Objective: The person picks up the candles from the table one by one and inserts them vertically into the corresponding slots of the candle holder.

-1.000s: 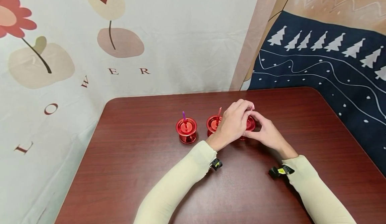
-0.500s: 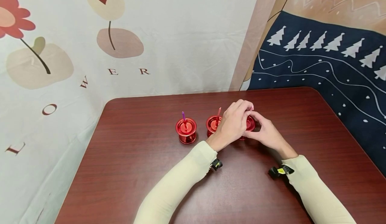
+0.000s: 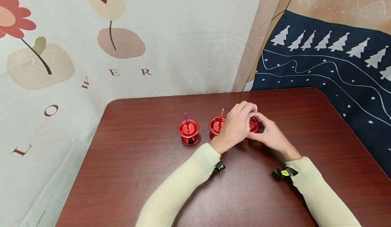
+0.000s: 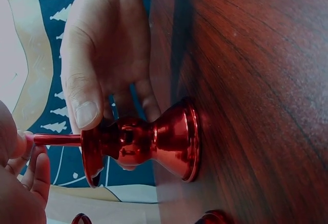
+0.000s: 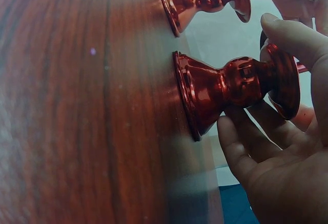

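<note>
At the right end of a row of shiny red candle holders stands the one both hands work on, this candle holder (image 4: 171, 142) upright on the table. My right hand (image 3: 270, 133) grips it just under and around its dish, thumb at the rim and fingers behind the stem. Over the dish, my left hand (image 3: 235, 123) pinches at the top of the thin red tube (image 4: 59, 140). A small candle there is mostly hidden by the fingertips, with only a pinkish bit showing. In the head view the left hand covers part of the dish.
The middle candle holder (image 3: 216, 125), bearing a reddish candle (image 3: 222, 113), stands just left of the left hand. Farther left is another candle holder (image 3: 188, 132) with a purple candle (image 3: 186, 117). The brown table (image 3: 146, 152) backs onto a printed cloth (image 3: 183, 43).
</note>
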`<state>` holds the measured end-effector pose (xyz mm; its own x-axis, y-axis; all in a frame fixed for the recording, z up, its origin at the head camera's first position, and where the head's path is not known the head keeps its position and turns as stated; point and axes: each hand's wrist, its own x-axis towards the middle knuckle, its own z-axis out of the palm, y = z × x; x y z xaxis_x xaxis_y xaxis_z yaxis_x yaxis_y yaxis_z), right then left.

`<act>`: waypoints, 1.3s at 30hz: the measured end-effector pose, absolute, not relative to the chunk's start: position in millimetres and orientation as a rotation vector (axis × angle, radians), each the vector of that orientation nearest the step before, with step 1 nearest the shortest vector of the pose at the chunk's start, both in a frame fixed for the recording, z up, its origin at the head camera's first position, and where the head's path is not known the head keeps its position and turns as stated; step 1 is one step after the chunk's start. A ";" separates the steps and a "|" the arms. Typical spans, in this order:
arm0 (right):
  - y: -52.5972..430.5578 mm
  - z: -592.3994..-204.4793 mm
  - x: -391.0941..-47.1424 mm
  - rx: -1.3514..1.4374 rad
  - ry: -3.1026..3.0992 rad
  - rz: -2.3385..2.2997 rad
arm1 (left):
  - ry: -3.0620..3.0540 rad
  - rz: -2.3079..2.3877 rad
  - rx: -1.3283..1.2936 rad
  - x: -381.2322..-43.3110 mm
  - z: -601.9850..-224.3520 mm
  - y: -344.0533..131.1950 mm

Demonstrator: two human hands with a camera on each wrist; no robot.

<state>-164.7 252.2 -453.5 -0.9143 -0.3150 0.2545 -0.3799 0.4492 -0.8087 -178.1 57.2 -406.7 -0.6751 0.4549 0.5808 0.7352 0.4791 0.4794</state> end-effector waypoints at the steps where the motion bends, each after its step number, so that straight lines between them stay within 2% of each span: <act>1: 252.4 -453.7 -164.7 0.628 -2.617 1.489 | -2.363 -1.029 -0.997 -178.1 -406.9 57.5; 39: 251.9 -451.8 -162.8 0.616 -2.633 1.505 | -2.497 -1.070 -0.979 -181.6 -401.1 53.7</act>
